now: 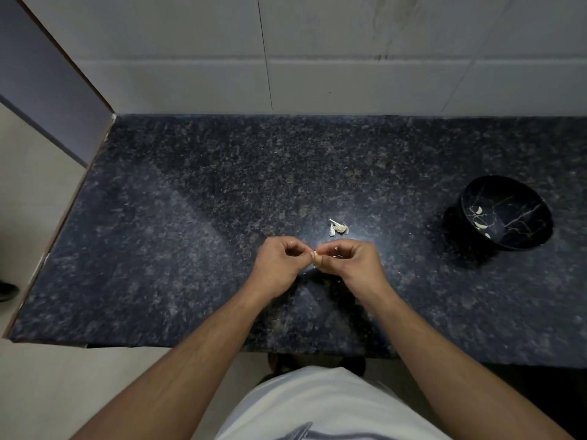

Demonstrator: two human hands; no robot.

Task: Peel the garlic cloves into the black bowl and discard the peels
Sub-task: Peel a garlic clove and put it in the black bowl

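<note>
Speckled dark granite forms the desk (178,217); its left edge is bounded by a pale side panel and its rear edge by a grey tiled wall (349,42). Wide bare stone is seen left of the hands and between them and the black bowl (536,236), which is placed well apart at the right. A garlic clove (316,258), tan and papery, is pinched between the curled fingers of the left hand (279,265) and the right hand (352,265), held close together above the desk. Pale peels (338,228) are heaped just beyond the hands. Smooth white peeled cloves (480,225) are seen inside the marble-veined bowl.
</note>
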